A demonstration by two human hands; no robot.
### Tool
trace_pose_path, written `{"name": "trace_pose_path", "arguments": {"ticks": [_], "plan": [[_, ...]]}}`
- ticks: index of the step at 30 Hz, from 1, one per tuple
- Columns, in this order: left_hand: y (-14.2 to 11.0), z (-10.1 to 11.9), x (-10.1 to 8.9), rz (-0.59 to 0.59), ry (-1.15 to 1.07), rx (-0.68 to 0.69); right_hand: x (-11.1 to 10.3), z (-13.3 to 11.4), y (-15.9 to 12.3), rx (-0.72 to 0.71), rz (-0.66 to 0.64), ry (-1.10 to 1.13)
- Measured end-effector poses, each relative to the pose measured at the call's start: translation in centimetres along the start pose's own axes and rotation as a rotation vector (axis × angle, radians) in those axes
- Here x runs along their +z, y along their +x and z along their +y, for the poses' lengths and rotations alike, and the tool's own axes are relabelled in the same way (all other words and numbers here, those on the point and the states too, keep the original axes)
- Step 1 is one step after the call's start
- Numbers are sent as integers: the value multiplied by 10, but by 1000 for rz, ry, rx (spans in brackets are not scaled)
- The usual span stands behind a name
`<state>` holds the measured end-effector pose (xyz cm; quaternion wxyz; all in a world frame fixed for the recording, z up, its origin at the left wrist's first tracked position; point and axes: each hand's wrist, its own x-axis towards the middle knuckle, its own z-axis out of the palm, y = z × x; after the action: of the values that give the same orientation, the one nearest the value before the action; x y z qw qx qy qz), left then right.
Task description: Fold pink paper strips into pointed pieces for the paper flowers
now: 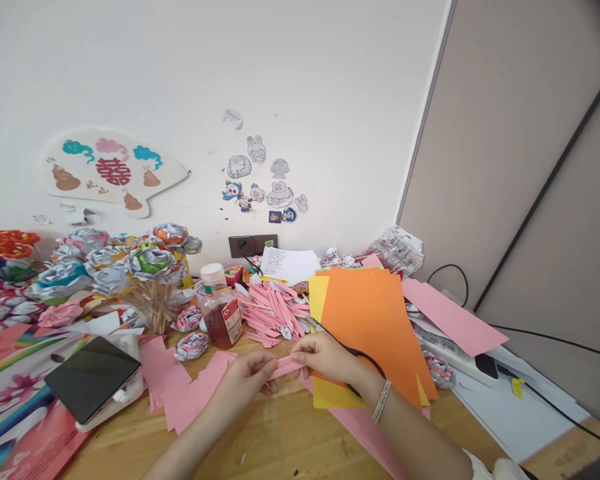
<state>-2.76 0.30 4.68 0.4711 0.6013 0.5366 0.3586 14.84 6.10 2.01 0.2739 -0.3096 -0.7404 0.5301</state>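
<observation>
A narrow folded strip of pink paper [284, 366] is stretched between my two hands, low over the wooden table. My left hand [253, 373] pinches its left end between thumb and fingers. At the other end, my right hand [320, 357] is closed on the paper as well. Scissors with black handles [370, 360] lie on the orange paper [365, 320], partly hidden behind my right wrist. Several folded pink pieces [275, 307] are heaped just beyond my hands. Cut pink sheets [180, 393] rest left of my left hand.
Behind my hands stands a bottle of reddish liquid [221, 319] near a white-lidded jar [213, 275]. Paper flowers on sticks [153, 263] fill the back left. A phone [93, 379] lies at left. White paper [510, 413] and black cables [545, 388] are at right.
</observation>
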Motion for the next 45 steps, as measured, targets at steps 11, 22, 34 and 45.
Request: {"name": "trace_pose_path", "arguments": {"ticks": [11, 22, 34, 45], "plan": [[-1, 4, -3, -19, -31, -40, -1, -1, -1, 15, -21, 24], [-3, 2, 2, 30, 134, 69, 5, 2, 1, -5, 22, -20], [9, -16, -7, 69, -88, 43, 1, -1, 1, -54, -12, 101], [2, -6, -2, 163, -132, -9, 12, 3, 3, -67, 49, 242]]}}
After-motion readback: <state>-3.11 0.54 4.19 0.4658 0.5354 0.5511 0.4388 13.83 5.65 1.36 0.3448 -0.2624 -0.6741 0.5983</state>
